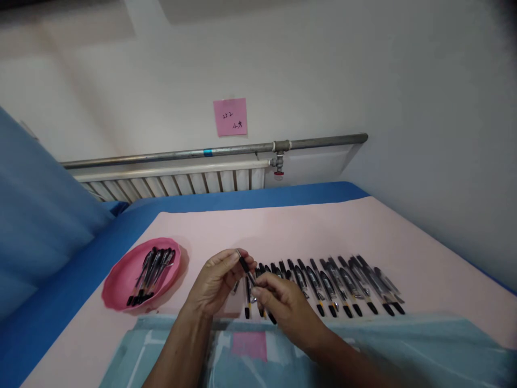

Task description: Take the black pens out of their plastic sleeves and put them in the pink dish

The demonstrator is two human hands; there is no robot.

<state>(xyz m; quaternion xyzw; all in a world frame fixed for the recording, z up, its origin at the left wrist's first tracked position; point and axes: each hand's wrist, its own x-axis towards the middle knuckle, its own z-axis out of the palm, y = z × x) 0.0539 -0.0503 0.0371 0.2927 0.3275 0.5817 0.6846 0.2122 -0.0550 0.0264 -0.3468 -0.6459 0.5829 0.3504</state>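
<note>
My left hand (216, 283) and my right hand (283, 302) meet over the pink sheet (283, 226), both pinched on one black pen (245, 267) that points up and away. My left fingers close near its upper end, my right fingers round its lower part. Just behind and to the right, a row of several black pens (343, 283) lies side by side on the sheet. To the left a pink dish (121, 285) holds several more black pens (153, 267).
A pale blue plastic sheet (404, 350) with a pink label lies at the near edge. Blue cloth (81, 264) borders the pink sheet. A radiator (173, 183), a metal pipe and a pink note (230, 116) are on the wall behind.
</note>
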